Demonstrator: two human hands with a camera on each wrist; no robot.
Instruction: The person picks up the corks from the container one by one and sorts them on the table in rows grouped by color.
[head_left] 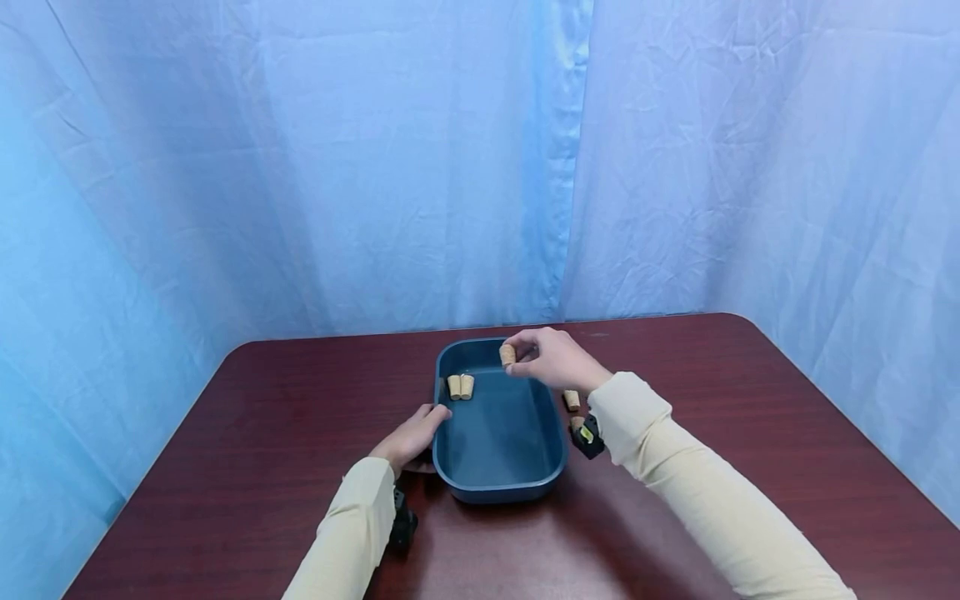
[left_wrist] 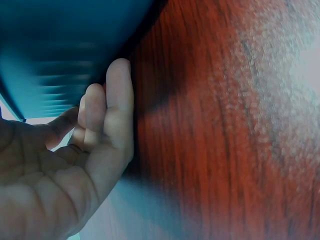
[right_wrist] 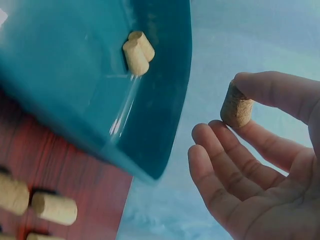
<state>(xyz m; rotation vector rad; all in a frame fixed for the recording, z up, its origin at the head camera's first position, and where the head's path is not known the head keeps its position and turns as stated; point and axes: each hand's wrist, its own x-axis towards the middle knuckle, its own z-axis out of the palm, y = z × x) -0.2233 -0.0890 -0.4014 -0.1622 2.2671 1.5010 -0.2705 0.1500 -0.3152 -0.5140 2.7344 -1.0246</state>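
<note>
A blue plastic tub (head_left: pixel 495 450) stands on the table. Inside it, against the left wall, two tapered corks (head_left: pixel 461 387) lie side by side. My right hand (head_left: pixel 551 358) pinches another cork (right_wrist: pixel 236 111) between thumb and fingertip, over the tub's far right part; its other fingers are spread below the cork in the right wrist view. My left hand (head_left: pixel 412 435) grips the tub's left side, thumb over the rim and fingers (left_wrist: pixel 118 85) against the outer wall.
More corks lie on the table right of the tub, one cork (head_left: pixel 572 400) near my right forearm; several show in the right wrist view, including one cork (right_wrist: pixel 56 208). The dark red wooden table (head_left: pixel 247 467) is bounded by pale blue curtains (head_left: pixel 420 167).
</note>
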